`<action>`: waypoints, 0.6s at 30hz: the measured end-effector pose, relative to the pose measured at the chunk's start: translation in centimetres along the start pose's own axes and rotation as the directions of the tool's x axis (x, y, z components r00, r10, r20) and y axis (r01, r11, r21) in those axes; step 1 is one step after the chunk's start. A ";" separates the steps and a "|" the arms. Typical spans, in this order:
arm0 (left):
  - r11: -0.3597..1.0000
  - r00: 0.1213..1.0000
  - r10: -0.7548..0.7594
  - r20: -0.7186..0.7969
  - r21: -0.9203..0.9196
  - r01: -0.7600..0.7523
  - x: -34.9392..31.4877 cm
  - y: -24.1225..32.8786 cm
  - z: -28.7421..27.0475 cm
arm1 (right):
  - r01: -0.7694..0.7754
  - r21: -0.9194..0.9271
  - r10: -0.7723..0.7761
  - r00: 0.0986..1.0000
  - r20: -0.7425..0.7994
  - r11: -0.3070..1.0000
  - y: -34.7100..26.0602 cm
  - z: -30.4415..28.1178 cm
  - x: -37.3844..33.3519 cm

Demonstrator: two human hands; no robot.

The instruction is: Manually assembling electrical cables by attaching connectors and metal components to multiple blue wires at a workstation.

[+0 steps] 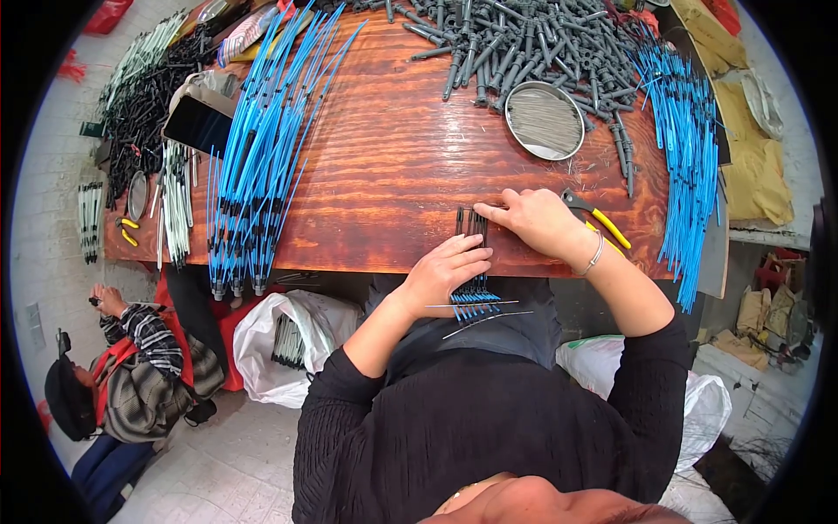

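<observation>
A row of slim black rods with blue ends (474, 294) lies at the table's front edge, the blue ends sticking out over my lap. My left hand (449, 266) rests flat across them, its fingers stretched out. At their far ends is my right hand (541, 225), thumb reaching left to the black tips (460, 215) and apart from the bent fingers. Two thin, straight wires (487, 324) lie slantwise by the blue ends. Next to my right wrist are pliers with yellow handles (609, 227), partly covered by the arm.
A round tin (545, 157) of thin wires stands before a heap of dark grey plastic pieces (541, 52). Bundles of blue rods lie left (262, 157) and right (685, 166). Further left are a phone (197, 123) and pale rods (175, 201). Another person (148, 375) sits at left.
</observation>
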State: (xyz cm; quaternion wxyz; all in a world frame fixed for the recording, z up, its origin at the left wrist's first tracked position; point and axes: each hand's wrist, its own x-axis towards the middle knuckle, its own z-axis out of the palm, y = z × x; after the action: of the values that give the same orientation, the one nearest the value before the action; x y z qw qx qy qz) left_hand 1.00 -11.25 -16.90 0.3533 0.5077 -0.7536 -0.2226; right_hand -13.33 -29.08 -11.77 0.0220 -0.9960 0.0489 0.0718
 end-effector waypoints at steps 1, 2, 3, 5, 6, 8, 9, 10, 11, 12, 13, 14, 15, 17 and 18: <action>1.000 1.000 0.002 -0.002 0.001 -0.002 0.0 0.0 0.0 | 0.019 -0.007 -0.019 1.000 0.001 1.000 0.4 0.1 0.0; 1.000 1.000 0.004 -0.003 0.003 -0.004 0.0 0.0 0.0 | 0.038 -0.013 -0.038 0.999 0.002 0.999 0.7 0.1 0.1; 1.000 1.000 0.004 -0.004 0.003 -0.004 0.0 0.0 -0.1 | 0.056 -0.020 -0.056 0.998 0.004 0.998 0.8 0.2 0.1; 1.000 1.000 0.005 -0.012 -0.010 -0.005 0.0 0.0 -0.1 | 0.045 -0.025 -0.044 0.998 0.033 0.999 0.5 -0.2 0.2; 1.000 1.000 0.006 -0.016 -0.017 -0.006 0.0 0.0 -0.1 | 0.032 -0.030 -0.031 0.998 0.061 0.999 0.3 -0.5 0.3; 1.000 1.000 0.005 -0.016 -0.013 -0.005 0.0 0.0 0.0 | 0.021 -0.035 -0.018 0.996 0.090 0.999 0.2 -0.8 0.5; 1.000 1.000 0.005 -0.016 -0.010 -0.005 0.0 0.0 0.1 | 0.032 -0.021 -0.030 0.996 0.081 0.999 0.2 -0.9 0.6; 1.000 1.000 0.005 -0.016 -0.007 -0.005 0.0 0.0 0.1 | 0.043 -0.007 -0.042 0.997 0.072 0.999 0.3 -0.9 0.7; 1.000 1.000 0.004 -0.017 -0.007 -0.004 0.0 0.0 0.1 | 0.053 0.006 -0.054 0.997 0.063 0.999 0.4 -1.0 0.8; 1.000 1.000 0.003 -0.017 -0.009 -0.003 0.0 0.0 0.1 | 0.054 0.006 -0.055 0.996 0.063 0.999 0.4 -1.0 0.8; 1.000 1.000 0.002 -0.017 -0.011 -0.002 0.0 0.0 0.0 | 0.062 0.012 -0.062 0.997 0.054 0.998 0.5 -0.9 0.7; 1.000 1.000 0.001 -0.018 -0.013 -0.001 0.0 0.0 0.0 | 0.069 0.019 -0.070 0.996 0.046 0.997 0.6 -0.9 0.7; 1.000 1.000 0.000 -0.019 -0.014 -0.001 0.0 0.0 0.0 | 0.077 0.025 -0.077 0.996 0.037 0.997 0.6 -0.8 0.6; 1.000 1.000 0.004 -0.018 -0.019 -0.005 0.0 0.0 -0.1 | 0.081 0.027 -0.082 0.996 0.031 0.996 0.7 -0.8 0.7; 1.000 1.000 0.006 -0.017 -0.021 -0.007 0.0 0.0 -0.1 | 0.086 0.029 -0.086 0.996 0.024 0.996 0.7 -0.8 0.7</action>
State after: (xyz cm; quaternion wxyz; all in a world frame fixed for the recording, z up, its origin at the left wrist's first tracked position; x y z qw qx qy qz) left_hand 1.11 -11.27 -16.84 0.3657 0.5033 -0.7498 -0.2252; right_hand -12.60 -29.84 -11.14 0.0398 -0.9958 0.0067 0.0826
